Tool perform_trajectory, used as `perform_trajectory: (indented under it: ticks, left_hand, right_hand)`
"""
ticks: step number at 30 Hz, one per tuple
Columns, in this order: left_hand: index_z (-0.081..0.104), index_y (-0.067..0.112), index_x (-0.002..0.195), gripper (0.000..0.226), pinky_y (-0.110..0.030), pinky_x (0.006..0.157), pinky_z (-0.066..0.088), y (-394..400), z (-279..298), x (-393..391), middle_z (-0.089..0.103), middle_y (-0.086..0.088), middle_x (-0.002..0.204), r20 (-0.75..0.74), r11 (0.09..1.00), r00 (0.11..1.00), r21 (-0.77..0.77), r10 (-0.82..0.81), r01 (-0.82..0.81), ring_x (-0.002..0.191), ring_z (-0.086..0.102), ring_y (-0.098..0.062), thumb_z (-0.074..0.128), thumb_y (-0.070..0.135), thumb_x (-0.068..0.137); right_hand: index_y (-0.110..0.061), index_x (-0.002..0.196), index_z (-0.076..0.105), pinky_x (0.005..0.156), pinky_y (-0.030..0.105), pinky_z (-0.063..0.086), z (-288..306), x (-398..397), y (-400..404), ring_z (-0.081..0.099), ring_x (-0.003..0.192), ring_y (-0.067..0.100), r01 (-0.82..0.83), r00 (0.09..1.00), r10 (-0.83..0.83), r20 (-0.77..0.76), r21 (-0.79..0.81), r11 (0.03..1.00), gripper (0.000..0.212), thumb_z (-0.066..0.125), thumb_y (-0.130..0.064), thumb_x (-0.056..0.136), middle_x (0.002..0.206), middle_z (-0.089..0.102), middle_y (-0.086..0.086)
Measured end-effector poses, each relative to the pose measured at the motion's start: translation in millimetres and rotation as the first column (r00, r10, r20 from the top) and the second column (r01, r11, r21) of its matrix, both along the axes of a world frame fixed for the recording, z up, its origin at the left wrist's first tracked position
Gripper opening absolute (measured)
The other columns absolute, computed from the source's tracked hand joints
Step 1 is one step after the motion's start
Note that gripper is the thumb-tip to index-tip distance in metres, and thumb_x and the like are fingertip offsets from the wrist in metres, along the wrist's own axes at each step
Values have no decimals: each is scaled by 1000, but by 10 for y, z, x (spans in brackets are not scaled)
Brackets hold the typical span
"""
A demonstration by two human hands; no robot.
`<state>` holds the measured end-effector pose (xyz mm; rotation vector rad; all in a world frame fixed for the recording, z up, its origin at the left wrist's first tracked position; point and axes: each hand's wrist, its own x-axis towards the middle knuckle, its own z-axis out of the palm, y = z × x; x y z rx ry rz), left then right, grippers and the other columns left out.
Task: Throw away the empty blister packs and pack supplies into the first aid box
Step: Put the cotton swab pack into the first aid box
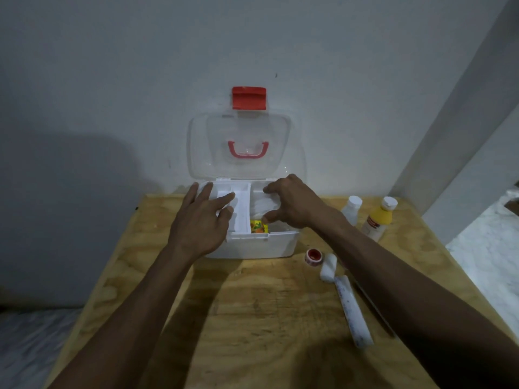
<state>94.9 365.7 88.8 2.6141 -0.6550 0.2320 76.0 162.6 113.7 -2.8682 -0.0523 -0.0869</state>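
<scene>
Your right hand point(295, 203) curls over the open first aid box point(252, 242), grip half spread above a white wad point(264, 206); whether it touches is unclear. Your left hand point(200, 220) lies spread on the box's left tray point(241, 211), hiding it. A yellow packet point(259, 226) peeks out inside. Two bottles point(377, 220) and rolls point(328, 266) sit on the table point(252, 318) to the right.

The first aid box point(252, 244) stood on the desk point(252, 318) against the wall point(112, 66), its lid point(241, 147) raised behind it. A small packet point(259, 226) lay inside, near the front wall. Right of the box stood two bottles point(377, 219); nearer, a small roll point(314, 256), a bandage roll point(328, 267) and a long tube point(352, 310) lay on the desk.
</scene>
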Motion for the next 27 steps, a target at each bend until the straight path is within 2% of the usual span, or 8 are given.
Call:
perform_trajectory:
  ticks: [5, 10, 15, 18, 20, 24, 27]
  left_hand:
    - [45, 32, 142, 42, -25, 112, -8, -1, 8, -2, 25, -9, 158, 2, 1000, 1000, 7, 4, -4, 149, 10, -23, 35, 37, 101]
    - [43, 35, 142, 42, -32, 117, 0, -7, -13, 1, 22, -6, 159, -20, 1000, 999, 8, 26, -26, 149, 6, -23, 35, 39, 101]
    - [43, 33, 142, 42, -26, 112, -5, -14, -4, -5, 22, -6, 159, -11, 1000, 1000, 2, 28, -28, 149, 7, -21, 35, 38, 101]
    - [43, 35, 142, 42, -31, 117, -1, -7, -15, 7, 22, -6, 160, -18, 999, 999, 9, 32, -32, 149, 6, -24, 34, 40, 101]
    - [43, 35, 142, 43, -33, 118, 0, -9, -16, 10, 22, -6, 160, -26, 999, 999, 15, 30, -29, 149, 6, -24, 34, 40, 101]
    - [42, 34, 143, 43, -27, 114, -5, -15, 13, 0, 21, -7, 160, -10, 999, 1000, 19, 27, -27, 149, 6, -22, 33, 39, 101]
    - [42, 33, 143, 43, -23, 110, -9, -7, 39, -24, 23, -8, 159, -2, 1000, 1000, 25, 10, -10, 149, 9, -22, 33, 38, 101]
  right_hand:
    - [-10, 135, 55, 93, 37, 46, 9, 18, 52, 54, 115, 27, -12, 999, 13, -49, 32, 999, 71, 83, -33, 74, 132, 58, 10]
    - [-9, 134, 56, 94, 35, 48, 60, 16, 47, 57, 115, 27, -15, 998, 20, -57, 84, 996, 63, 80, -29, 79, 132, 59, 10]
    - [-6, 128, 60, 93, 29, 46, 49, 6, 49, 57, 117, 26, 83, 996, -88, 20, 192, 978, 50, 77, -15, 82, 130, 59, 12]
    - [-8, 128, 60, 89, 24, 43, 24, 21, 60, 56, 117, 25, 125, 990, -135, 26, 248, 961, 43, 70, -14, 86, 130, 58, 11]
    - [-9, 129, 59, 87, 23, 41, 19, 36, 68, 56, 117, 24, 136, 989, -145, 10, 290, 947, 39, 65, -12, 90, 130, 57, 10]
    - [-14, 127, 59, 85, 25, 46, -59, 72, 151, 59, 109, 21, 164, 986, -157, -49, 397, 903, 37, 58, -8, 91, 128, 60, 7]
    - [-19, 127, 58, 87, 27, 51, -144, 103, 240, 60, 105, 19, 194, 981, -170, -92, 512, 837, 37, 52, -9, 91, 124, 63, 5]
